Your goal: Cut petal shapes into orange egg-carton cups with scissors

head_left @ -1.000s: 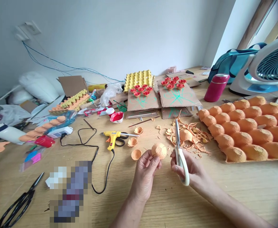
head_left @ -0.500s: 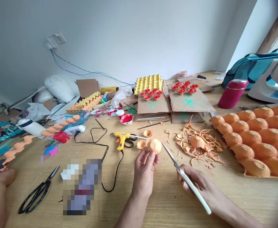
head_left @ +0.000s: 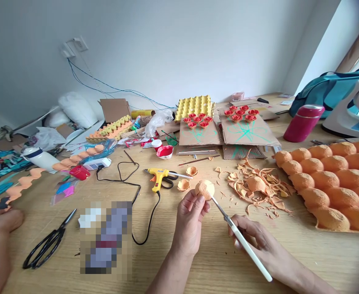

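Between the thumb and fingers of my left hand point(head_left: 193, 214) is an orange egg carton cup point(head_left: 204, 189), its rounded base turned up. My right hand point(head_left: 254, 237) grips white-handled scissors point(head_left: 243, 239), whose blades reach the cup's right edge. Just behind the left hand, two cut cups, one a petalled egg carton cup point(head_left: 183, 185), lie on the table. A yellow hot glue gun point(head_left: 158, 179) rests to their left, near black-handled scissors. To the right, orange carton scraps point(head_left: 256, 185) form a pile around another cup.
A large orange egg tray point(head_left: 333, 183) fills the right side, with a pink bottle point(head_left: 304, 123) behind it. Red flowers stand on cardboard sheets point(head_left: 248, 130) at the back. Black scissors point(head_left: 46, 247) lie at left, near another person's hand point(head_left: 6, 222) holding a carton strip.
The scissor blades, apart from the cup before, now meet its right edge. My left hand has moved slightly right with the cup. The view has shifted a little.
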`<action>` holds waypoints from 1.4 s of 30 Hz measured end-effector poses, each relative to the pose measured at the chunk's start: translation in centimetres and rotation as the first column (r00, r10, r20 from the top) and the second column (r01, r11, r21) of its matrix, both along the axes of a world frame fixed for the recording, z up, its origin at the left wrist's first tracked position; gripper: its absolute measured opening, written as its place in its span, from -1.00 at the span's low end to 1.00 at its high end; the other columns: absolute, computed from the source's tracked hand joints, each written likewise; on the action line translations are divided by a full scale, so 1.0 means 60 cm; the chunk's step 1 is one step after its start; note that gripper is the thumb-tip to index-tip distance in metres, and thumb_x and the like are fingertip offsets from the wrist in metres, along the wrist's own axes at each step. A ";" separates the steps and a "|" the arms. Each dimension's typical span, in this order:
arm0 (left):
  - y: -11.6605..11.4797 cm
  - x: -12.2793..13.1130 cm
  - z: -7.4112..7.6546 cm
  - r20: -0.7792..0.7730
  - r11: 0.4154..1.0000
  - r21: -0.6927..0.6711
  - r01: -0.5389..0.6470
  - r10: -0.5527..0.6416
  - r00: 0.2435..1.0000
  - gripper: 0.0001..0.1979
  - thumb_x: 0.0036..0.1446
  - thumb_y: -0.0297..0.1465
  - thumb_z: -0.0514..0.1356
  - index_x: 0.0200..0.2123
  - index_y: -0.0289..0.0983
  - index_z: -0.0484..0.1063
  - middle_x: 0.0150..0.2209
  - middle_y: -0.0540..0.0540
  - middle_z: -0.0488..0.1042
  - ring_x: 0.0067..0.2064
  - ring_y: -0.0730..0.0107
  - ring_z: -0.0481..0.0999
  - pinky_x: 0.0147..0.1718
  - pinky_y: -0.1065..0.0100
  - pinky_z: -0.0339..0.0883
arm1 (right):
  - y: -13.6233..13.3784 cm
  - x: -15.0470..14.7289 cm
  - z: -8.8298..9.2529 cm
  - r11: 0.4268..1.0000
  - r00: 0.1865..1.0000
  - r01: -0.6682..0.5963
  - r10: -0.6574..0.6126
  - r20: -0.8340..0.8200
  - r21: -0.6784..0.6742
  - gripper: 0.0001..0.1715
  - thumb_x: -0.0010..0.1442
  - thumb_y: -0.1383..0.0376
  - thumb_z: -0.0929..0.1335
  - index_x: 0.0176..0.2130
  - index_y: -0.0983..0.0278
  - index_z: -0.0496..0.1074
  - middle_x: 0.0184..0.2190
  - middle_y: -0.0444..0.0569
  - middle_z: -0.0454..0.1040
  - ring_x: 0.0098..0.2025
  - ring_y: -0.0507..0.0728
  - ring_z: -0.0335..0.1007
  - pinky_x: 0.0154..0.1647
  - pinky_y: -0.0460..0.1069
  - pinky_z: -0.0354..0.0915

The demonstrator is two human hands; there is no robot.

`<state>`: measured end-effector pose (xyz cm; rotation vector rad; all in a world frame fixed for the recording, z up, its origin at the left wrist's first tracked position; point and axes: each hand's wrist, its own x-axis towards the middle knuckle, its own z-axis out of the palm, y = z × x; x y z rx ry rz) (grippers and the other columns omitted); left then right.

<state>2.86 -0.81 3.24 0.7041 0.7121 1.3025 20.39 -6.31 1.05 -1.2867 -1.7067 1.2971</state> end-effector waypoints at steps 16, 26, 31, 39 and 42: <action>-0.007 0.005 0.008 0.106 0.995 -0.086 0.046 -0.037 0.994 -0.79 -0.03 -0.33 0.45 -0.34 -0.29 0.57 -0.40 0.00 0.46 -0.41 0.59 0.35 -0.39 0.49 0.27 | 0.001 -0.001 -0.001 0.999 1.000 0.003 -0.002 -0.013 0.039 -0.65 0.22 0.03 0.33 -0.41 0.22 0.28 -0.45 -0.11 0.31 -0.38 0.11 0.20 -0.36 -0.02 0.19; -0.006 0.005 0.007 0.139 0.991 -0.110 0.075 -0.059 0.989 -0.78 -0.05 -0.33 0.46 -0.34 -0.30 0.57 -0.41 -0.02 0.45 -0.42 0.58 0.35 -0.44 0.49 0.25 | 0.003 -0.006 0.002 0.995 0.999 0.046 -0.043 -0.032 0.090 -0.59 0.20 -0.02 0.34 -0.45 0.22 0.31 -0.49 -0.10 0.34 -0.40 0.11 0.23 -0.38 -0.02 0.23; -0.004 0.005 0.004 0.151 0.988 -0.128 0.091 -0.072 0.986 -0.77 -0.04 -0.34 0.46 -0.34 -0.31 0.56 -0.39 -0.02 0.46 -0.41 0.59 0.36 -0.44 0.51 0.27 | -0.001 -0.006 0.000 0.993 0.998 0.056 -0.057 0.002 0.106 -0.59 0.23 0.00 0.33 -0.47 0.22 0.28 -0.50 -0.11 0.31 -0.41 0.10 0.21 -0.39 -0.02 0.20; -0.012 0.009 0.007 0.110 0.980 -0.138 0.140 -0.126 0.986 -0.75 -0.01 -0.31 0.44 -0.31 -0.30 0.51 -0.36 -0.01 0.47 -0.46 0.63 0.36 -0.48 0.53 0.25 | -0.009 -0.010 -0.016 0.990 0.995 0.073 -0.081 0.056 0.125 -0.61 0.30 0.07 0.29 -0.47 0.23 0.27 -0.51 -0.13 0.30 -0.41 0.10 0.17 -0.37 -0.01 0.13; -0.015 0.012 0.008 0.060 0.981 -0.122 0.152 -0.145 0.988 -0.71 -0.04 -0.29 0.46 -0.34 -0.30 0.49 -0.36 0.00 0.47 -0.52 0.67 0.33 -0.50 0.53 0.24 | -0.010 -0.013 -0.018 0.991 0.996 0.061 -0.069 0.064 0.119 -0.58 0.31 0.04 0.29 -0.47 0.22 0.26 -0.50 -0.13 0.30 -0.39 0.10 0.16 -0.36 0.00 0.12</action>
